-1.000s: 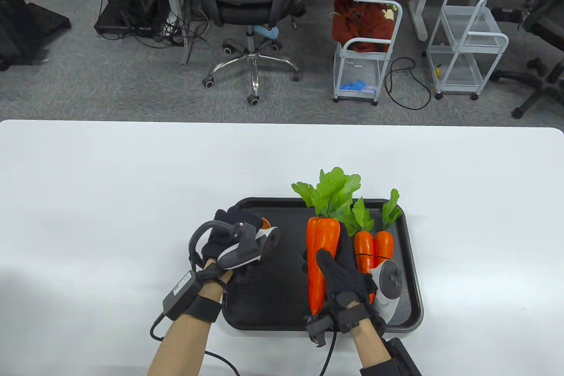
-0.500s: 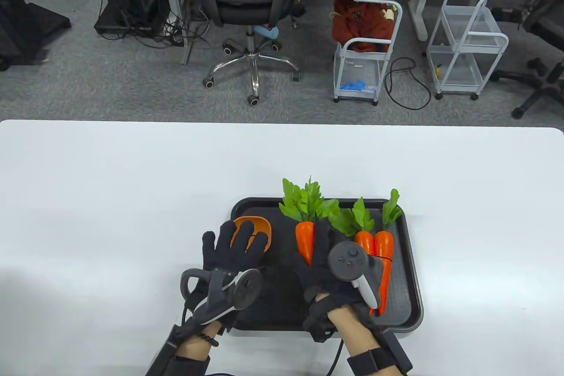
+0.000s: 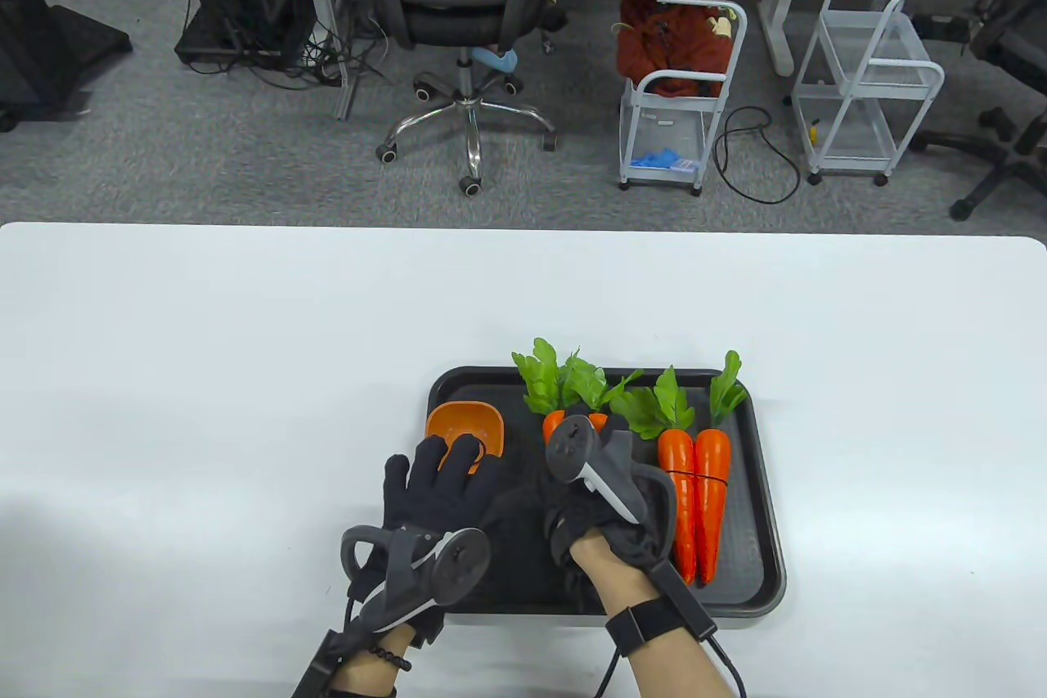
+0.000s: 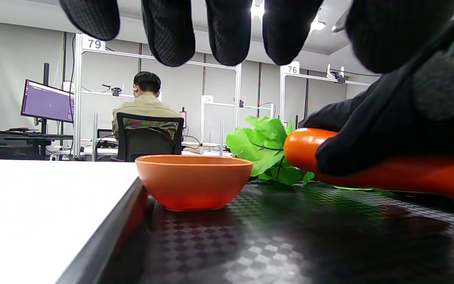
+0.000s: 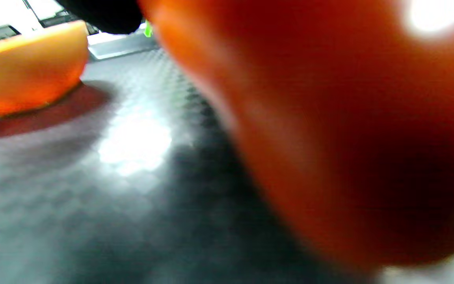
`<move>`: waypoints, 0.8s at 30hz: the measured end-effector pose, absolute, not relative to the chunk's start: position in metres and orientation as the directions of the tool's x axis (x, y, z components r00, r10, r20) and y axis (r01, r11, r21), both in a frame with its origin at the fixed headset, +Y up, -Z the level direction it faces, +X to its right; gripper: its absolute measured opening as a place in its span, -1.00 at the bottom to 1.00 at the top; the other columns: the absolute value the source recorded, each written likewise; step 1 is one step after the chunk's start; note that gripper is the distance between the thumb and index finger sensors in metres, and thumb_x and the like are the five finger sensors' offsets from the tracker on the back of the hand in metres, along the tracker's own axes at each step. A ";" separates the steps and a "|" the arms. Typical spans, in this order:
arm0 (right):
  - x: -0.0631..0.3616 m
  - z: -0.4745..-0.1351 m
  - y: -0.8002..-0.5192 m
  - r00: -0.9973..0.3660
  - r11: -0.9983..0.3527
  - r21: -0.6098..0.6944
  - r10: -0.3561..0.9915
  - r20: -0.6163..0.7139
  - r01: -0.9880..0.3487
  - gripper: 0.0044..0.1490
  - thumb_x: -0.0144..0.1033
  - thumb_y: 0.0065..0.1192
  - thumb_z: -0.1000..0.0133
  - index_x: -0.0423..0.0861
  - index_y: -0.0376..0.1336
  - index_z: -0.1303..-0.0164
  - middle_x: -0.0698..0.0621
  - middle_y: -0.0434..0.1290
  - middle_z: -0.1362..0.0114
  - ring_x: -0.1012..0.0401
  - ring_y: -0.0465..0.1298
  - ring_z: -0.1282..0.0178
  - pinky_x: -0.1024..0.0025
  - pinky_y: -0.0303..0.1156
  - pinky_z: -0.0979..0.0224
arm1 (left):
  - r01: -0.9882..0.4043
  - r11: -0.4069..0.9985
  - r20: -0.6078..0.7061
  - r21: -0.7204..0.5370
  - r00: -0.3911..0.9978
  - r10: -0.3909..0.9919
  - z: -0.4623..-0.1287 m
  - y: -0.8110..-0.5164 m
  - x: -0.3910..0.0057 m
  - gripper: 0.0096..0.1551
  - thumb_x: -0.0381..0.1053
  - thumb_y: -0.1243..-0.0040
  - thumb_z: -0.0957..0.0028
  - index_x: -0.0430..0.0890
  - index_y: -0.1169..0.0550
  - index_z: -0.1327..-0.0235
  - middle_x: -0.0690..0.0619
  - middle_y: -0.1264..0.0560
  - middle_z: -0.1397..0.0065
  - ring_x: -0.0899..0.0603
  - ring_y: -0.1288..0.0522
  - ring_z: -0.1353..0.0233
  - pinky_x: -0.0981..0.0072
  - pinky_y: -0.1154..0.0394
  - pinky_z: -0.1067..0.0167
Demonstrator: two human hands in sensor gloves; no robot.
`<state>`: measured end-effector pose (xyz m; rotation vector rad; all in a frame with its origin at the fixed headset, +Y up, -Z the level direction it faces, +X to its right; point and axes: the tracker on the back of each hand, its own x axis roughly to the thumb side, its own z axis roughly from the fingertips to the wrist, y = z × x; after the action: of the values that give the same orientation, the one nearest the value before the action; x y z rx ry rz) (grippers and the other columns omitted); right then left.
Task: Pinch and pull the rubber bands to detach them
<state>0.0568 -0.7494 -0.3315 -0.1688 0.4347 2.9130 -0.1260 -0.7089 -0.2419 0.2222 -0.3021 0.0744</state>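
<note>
Table view is showing a black tray (image 3: 765, 567) sitting near the front edge of a white table (image 3: 204, 371), both gloved hands working over it. Left hand (image 3: 438, 489) is lying flat with fingers spread, palm down, fingertips reaching over the near rim of an orange bowl (image 3: 462, 424) in the tray's far-left corner; it is gripping nothing. Left wrist view is confirming that: fingers (image 4: 227, 31) are hanging apart above the bowl (image 4: 193, 181), not touching it. Right hand (image 3: 601, 514) is sitting mid-tray, wrapped around a carrot (image 3: 554, 426) whose orange top and green leaves (image 3: 560, 383) are poking out beyond the glove toward the far rim. Left wrist view is showing the glove closing over that carrot (image 4: 302, 148), which is lying roughly level just above the tray floor (image 4: 290, 236). Right wrist view is mostly blur: a big orange mass (image 5: 329, 138) filling the right side, the bowl (image 5: 26, 67) at the left, textured tray (image 5: 112, 217) below. Whether one carrot or more is sitting in that grip, can't tell. Two more carrots (image 3: 694, 497) are lying side by side just right of the right hand, leaves pointing to the far rim, tips to the near rim. A thin dark rubber band (image 3: 695, 473) is crossing this pair near the upper third, holding them together. Both trackers are riding on the backs of the hands.
</note>
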 end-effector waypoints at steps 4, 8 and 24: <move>0.051 -0.335 -0.756 -0.984 -0.941 0.306 0.103 -0.143 -0.143 0.12 0.14 0.07 -0.19 0.01 -0.52 -0.52 -0.42 -0.44 -0.56 -0.49 0.20 -0.33 -0.16 0.42 -0.21 | -0.119 0.974 0.304 0.194 0.951 0.055 -0.242 -0.709 -0.126 -0.20 0.44 -0.06 0.02 0.25 -0.35 -0.55 -0.01 -0.27 -0.82 -0.41 -0.30 -0.71 -0.55 -0.23 -0.48; 0.046 -0.336 -0.760 -0.990 -0.946 0.311 0.047 -0.134 -0.087 0.12 0.15 0.05 -0.19 0.00 -0.52 -0.51 -0.43 -0.46 -0.55 -0.49 0.20 -0.33 -0.15 0.43 -0.21 | -0.134 0.973 0.307 0.188 0.949 0.071 -0.243 -0.711 -0.126 -0.20 0.45 -0.06 0.02 0.25 -0.34 -0.55 -0.01 -0.27 -0.82 -0.41 -0.31 -0.71 -0.54 -0.24 -0.48; 0.051 -0.335 -0.734 -0.981 -0.908 0.388 0.097 -0.167 -0.156 0.13 0.22 -0.04 -0.15 -0.08 -0.50 -0.52 -0.45 -0.43 -0.55 -0.50 0.19 -0.37 -0.11 0.45 -0.19 | -0.162 0.971 0.302 0.174 0.947 0.104 -0.245 -0.710 -0.129 -0.19 0.45 -0.05 0.02 0.24 -0.35 -0.55 -0.02 -0.28 -0.82 -0.40 -0.33 -0.70 -0.51 -0.25 -0.48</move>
<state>0.0512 -0.7342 -0.3348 -0.2179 0.6163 2.9403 -0.1288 -0.7099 -0.2445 0.1992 -0.2962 0.1366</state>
